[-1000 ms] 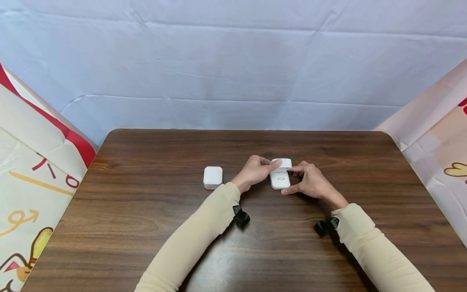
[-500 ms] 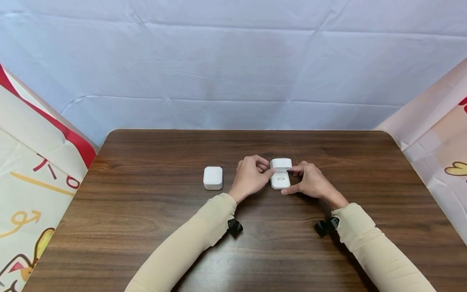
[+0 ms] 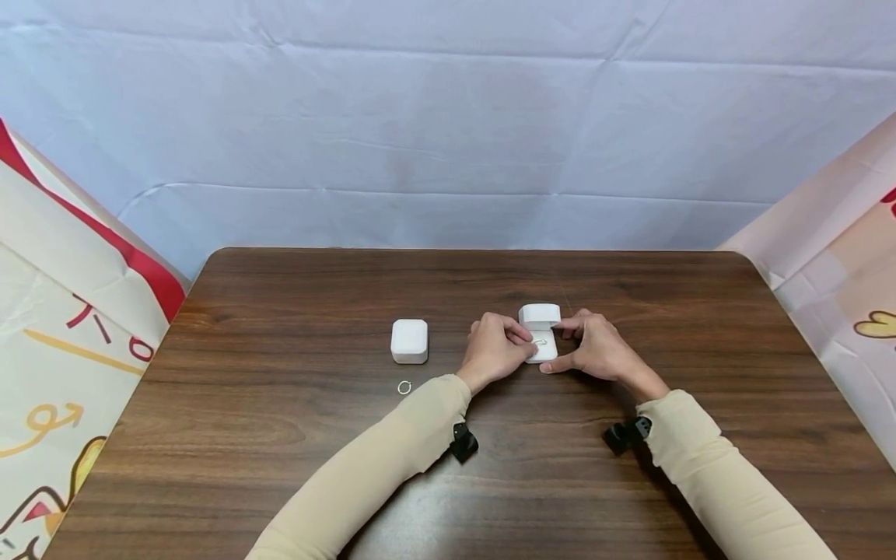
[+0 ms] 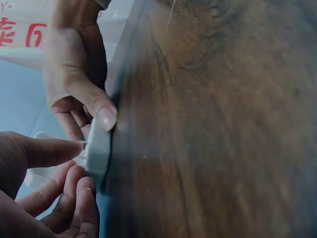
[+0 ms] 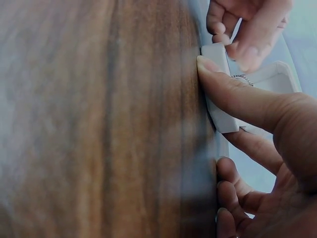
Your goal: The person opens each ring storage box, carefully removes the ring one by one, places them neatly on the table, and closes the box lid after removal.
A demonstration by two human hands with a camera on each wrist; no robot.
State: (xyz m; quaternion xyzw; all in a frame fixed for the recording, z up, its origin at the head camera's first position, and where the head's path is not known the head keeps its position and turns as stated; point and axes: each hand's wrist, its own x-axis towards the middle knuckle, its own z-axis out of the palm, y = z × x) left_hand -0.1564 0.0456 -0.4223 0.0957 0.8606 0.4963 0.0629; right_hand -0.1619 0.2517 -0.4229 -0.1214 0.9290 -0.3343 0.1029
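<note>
A small white ring box (image 3: 539, 314) stands with its lid up on the table, right of centre. My right hand (image 3: 595, 347) holds its base from the right, thumb at the front and fingers behind, as the right wrist view shows. Inside sits a ring (image 5: 242, 78), partly covered by fingers. My left hand (image 3: 494, 350) reaches in from the left with thumb and fingertips close to this ring. A gap shows between its thumb and forefinger, and I cannot tell whether they touch the ring. In the left wrist view the box (image 4: 100, 153) is partly hidden by both hands.
Left of my hands stands a second white box (image 3: 409, 341), its lid down. A loose silver ring (image 3: 404, 387) lies in front of it, beside my left sleeve (image 3: 392, 424). The brown wooden table (image 3: 280, 311) ends at a hanging white cloth (image 3: 448, 140).
My left hand has left the box's lid, drawn back and come forward to the ring in the base. The loose ring has come out from behind my sleeve. My right hand keeps still.
</note>
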